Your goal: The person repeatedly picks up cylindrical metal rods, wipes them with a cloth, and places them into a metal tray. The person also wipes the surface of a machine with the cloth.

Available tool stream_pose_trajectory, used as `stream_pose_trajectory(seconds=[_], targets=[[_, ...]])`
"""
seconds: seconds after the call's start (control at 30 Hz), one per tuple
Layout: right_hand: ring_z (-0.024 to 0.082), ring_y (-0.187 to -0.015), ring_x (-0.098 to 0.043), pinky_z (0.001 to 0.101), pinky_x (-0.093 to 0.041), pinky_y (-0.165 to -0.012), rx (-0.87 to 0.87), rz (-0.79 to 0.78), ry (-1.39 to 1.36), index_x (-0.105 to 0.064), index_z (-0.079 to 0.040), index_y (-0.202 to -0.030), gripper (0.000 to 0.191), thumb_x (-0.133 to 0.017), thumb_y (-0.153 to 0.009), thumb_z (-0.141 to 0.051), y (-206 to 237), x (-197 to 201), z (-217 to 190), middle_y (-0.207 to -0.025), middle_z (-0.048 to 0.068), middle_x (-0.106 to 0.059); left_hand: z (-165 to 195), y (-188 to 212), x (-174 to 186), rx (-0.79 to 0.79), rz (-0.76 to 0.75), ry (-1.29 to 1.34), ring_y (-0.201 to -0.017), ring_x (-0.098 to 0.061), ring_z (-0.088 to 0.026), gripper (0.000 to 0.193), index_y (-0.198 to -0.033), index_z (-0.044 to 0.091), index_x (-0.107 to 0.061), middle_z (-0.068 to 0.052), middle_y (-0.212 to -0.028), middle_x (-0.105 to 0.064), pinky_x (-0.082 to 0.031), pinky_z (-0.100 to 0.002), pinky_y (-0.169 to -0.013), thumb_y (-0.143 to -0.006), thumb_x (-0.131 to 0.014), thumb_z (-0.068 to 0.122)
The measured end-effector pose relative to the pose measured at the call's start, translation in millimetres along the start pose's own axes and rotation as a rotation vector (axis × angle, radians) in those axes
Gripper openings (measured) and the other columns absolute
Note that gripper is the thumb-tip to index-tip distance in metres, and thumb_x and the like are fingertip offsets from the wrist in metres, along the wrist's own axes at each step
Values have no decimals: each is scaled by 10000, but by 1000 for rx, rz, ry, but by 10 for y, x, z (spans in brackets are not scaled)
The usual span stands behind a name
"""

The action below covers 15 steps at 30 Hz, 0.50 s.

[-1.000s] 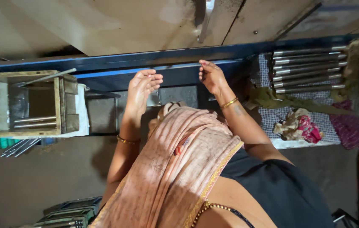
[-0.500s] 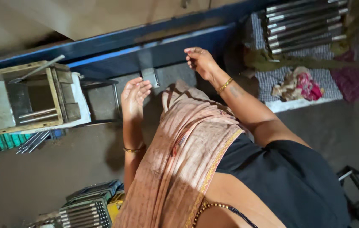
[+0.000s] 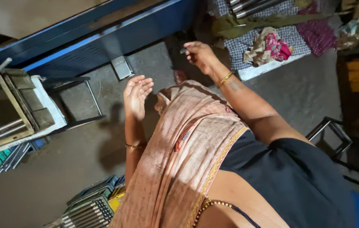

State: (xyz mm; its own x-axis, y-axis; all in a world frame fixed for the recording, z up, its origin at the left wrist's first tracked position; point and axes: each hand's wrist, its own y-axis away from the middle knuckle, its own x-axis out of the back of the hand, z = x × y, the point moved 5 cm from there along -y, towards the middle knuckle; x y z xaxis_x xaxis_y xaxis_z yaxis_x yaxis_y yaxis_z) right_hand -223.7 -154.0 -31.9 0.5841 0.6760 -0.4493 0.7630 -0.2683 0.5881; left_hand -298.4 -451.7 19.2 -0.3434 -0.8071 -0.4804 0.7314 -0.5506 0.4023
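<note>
My left hand (image 3: 137,93) hangs open above the grey floor, fingers straight and close together, holding nothing. A thin bangle sits on its wrist. My right hand (image 3: 201,55) is raised farther out, just below the blue metal bench frame (image 3: 103,40). Its fingers are curled and pinch a small dark metal piece (image 3: 182,50) at the fingertips. A peach scarf (image 3: 188,147) drapes down my front between the two arms and hides what is below it.
An open metal box (image 3: 8,109) with rods inside stands at the left on a white sheet. Metal rods (image 3: 251,5) and a crumpled pink cloth (image 3: 272,46) lie on a checked cloth top right. Stacked trays (image 3: 91,207) sit at the bottom, a black stool frame (image 3: 331,135) at the right.
Both hands have come off the blue frame's edge and drawn back toward my body. The left hand has dropped lower. The view has swung so the frame now runs diagonally.
</note>
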Motion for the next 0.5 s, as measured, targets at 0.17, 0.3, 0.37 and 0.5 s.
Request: stream_pose_trajectory(seconds=[0.17, 0.3, 0.37, 0.5], targets=[[124, -677, -622, 277, -514, -597, 24, 143, -28, -666, -119, -1119, 126, -622, -1003, -134, 8, 484, -135, -828, -7, -666, 128, -203, -192, -13, -32, -74, -1008, -710, -207, 215, -1207, 36, -599, -152, -1127, -733, -556, -333, -913, -1038, -573, 165], [138, -685, -629, 275, -530, -620, 53, 163, -72, -667, -89, -1152, 142, -623, -1020, -118, -38, 636, -303, -833, 16, -669, 246, -445, -345, -42, -53, -64, -1007, -713, -212, 211, -1206, 32, -601, -155, -1126, -725, -561, -331, -912, -1044, -576, 166], [129, -680, -627, 269, -530, -616, 57, 179, -74, -648, -101, -1163, 170, -625, -995, -86, -48, 689, -427, -827, 5, -663, 251, -623, -493, -22, -62, -102, -999, -718, -203, 220, -1205, 33, -604, -151, -1119, -732, -563, -321, -898, -1035, -573, 169], [125, -688, -636, 263, -522, -622, 129, 219, -30, -652, -76, -1187, 221, -620, -969, -63, -8, 863, -739, -841, 18, -679, 178, -987, -926, 26, -149, -199, -977, -719, -188, 208, -1205, 35, -603, -144, -1110, -740, -557, -300, -865, -1042, -571, 160]])
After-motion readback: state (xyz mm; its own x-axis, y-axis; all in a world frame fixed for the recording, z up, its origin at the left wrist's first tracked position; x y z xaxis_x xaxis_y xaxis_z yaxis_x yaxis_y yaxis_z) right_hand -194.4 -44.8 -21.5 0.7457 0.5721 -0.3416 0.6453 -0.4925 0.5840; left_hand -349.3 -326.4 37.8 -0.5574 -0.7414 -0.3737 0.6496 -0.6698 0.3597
